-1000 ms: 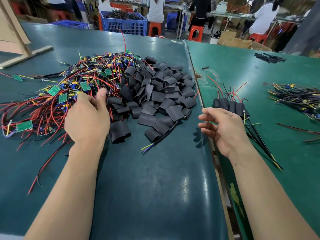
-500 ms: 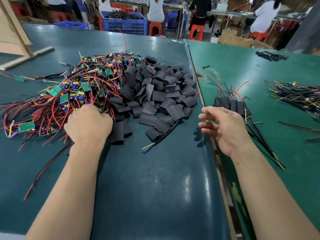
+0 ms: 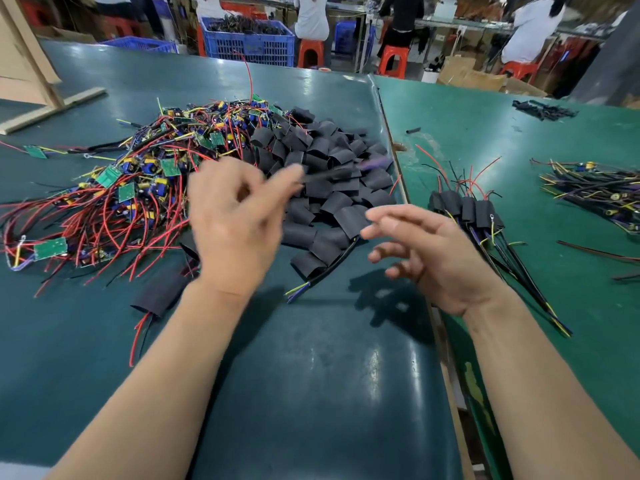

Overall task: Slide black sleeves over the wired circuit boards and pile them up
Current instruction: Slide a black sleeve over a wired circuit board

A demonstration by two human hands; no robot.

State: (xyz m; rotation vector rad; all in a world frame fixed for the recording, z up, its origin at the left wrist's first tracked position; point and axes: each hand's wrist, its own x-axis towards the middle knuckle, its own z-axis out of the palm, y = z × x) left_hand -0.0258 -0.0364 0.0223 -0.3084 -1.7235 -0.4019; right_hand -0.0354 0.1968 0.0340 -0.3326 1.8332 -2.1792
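Observation:
A tangle of wired circuit boards (image 3: 114, 199) with red, yellow and black leads lies at the left of the table. Beside it on the right is a heap of black sleeves (image 3: 332, 188). My left hand (image 3: 235, 223) is raised over the heap's near edge, blurred, and pinches thin dark wires (image 3: 332, 173) that stick out to the right. Under its wrist a black sleeve (image 3: 157, 292) trails red wires; whether the hand holds it is unclear. My right hand (image 3: 426, 251) hovers, fingers spread and holding nothing, beside the small pile of sleeved boards (image 3: 464, 209).
A seam (image 3: 391, 147) divides the dark table from a green table (image 3: 485, 133) on the right, where more wire bundles (image 3: 595, 192) lie. A wooden frame (image 3: 45, 95) stands at the far left. Blue crates, red stools and seated people are behind the tables.
My left hand rose from the edge of the wire tangle and now pinches wires. A black sleeve shifted to under its wrist. My right hand stayed near the sleeved pile, moving slightly left.

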